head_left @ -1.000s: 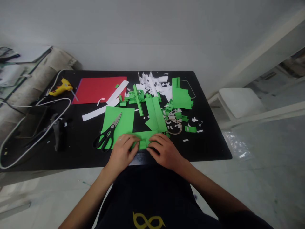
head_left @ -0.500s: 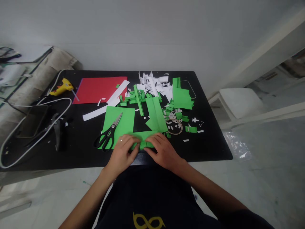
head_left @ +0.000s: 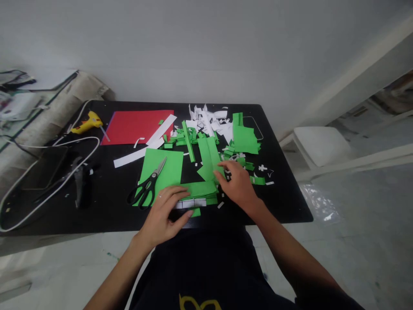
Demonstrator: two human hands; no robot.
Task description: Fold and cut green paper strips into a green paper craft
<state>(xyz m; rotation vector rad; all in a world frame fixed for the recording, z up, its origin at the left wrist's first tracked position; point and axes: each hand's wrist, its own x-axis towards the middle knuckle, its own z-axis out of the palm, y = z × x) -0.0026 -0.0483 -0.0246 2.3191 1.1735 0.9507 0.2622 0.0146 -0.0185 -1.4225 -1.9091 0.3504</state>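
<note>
My left hand point(head_left: 166, 213) lies over the left end of a folded green paper strip point(head_left: 203, 188) at the table's front, fingers stretched and thumb apart. Under that strip a white paper strip with dark lines point(head_left: 196, 203) shows, and a small green piece point(head_left: 195, 212) sticks out below the thumb. My right hand point(head_left: 237, 183) is at the right edge of a creased green sheet point(head_left: 208, 157); its thumb and index finger are apart at the sheet's edge. Black-handled scissors point(head_left: 148, 183) rest on a flat green sheet point(head_left: 171, 165) left of the strip.
Green scraps point(head_left: 185, 137) and white scraps point(head_left: 209, 120) are heaped at the back. A red sheet point(head_left: 138, 127), a yellow glue gun point(head_left: 88, 122) and a white cable point(head_left: 97, 148) occupy the left side. More green paper point(head_left: 245, 138) lies to the right.
My right hand has let go of the folded green strip and moved right and up to the creased sheet. My left hand has spread its fingers, and the lined white strip now shows.
</note>
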